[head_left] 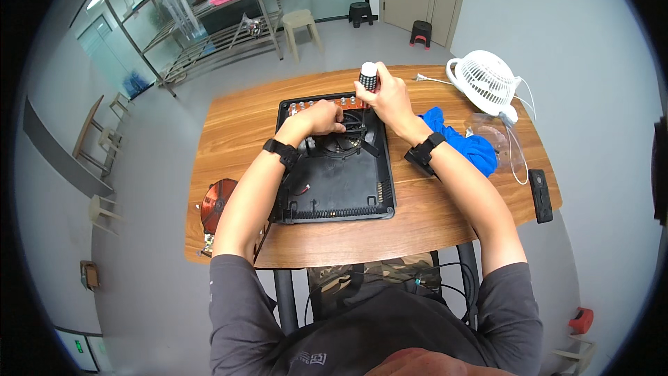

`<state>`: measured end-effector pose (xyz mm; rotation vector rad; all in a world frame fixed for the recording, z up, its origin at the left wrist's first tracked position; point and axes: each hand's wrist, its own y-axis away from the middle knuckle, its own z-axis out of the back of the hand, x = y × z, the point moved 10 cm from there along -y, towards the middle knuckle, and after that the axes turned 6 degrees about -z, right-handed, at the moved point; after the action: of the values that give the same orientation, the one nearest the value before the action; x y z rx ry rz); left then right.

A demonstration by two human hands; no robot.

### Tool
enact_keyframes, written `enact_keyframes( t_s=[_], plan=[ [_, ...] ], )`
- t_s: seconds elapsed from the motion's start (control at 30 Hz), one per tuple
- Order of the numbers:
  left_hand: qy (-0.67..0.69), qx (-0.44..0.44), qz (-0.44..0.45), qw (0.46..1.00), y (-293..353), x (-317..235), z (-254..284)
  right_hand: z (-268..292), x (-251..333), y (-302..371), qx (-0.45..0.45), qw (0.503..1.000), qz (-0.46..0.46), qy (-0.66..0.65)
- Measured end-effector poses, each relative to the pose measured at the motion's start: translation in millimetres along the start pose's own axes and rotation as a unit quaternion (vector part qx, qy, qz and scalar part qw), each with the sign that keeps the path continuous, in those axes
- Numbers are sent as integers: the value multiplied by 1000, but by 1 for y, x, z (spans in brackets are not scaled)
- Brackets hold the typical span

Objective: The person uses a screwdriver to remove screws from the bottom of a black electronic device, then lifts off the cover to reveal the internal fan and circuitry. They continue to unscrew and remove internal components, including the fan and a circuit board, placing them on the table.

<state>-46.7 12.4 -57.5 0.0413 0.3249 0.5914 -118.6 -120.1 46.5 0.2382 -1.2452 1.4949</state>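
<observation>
A black open plastic housing (327,191), like the bottom shell of an induction cooker, lies on the wooden table in front of me. A round black fan (339,143) sits in its far half. My right hand (391,101) grips a screwdriver (368,78) by its thick white-topped, dark-patterned handle. The screwdriver stands upright, its thin shaft pointing down beside the fan; I cannot see its tip clearly. My left hand (324,118) is closed at the fan's far left side, fingers curled down; whatever they hold is hidden. An orange-red strip (299,106) with silver round parts runs along the housing's far edge.
On the table's left lies a copper-coloured coil disc (217,203), partly behind my left forearm. To the right are a blue cloth (463,146), a clear plastic bag (497,136), a white fan (486,80) with its cord, and a black flat device (540,196) at the edge.
</observation>
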Motion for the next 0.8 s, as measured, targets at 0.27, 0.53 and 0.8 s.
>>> enact_keyframes(
  t_s=[0.27,0.53,0.8],
  plan=[
    [84,-306,-100,943,24,-95,145,0,-2,-1,23,1000,3,12],
    [-3,-293,-139,946,-10,-119,138,-20,-7,-5,120,991,-4,51],
    [-5,-258,-116,959,-31,-106,126,-16,-11,-10,137,987,-17,80]
  ],
)
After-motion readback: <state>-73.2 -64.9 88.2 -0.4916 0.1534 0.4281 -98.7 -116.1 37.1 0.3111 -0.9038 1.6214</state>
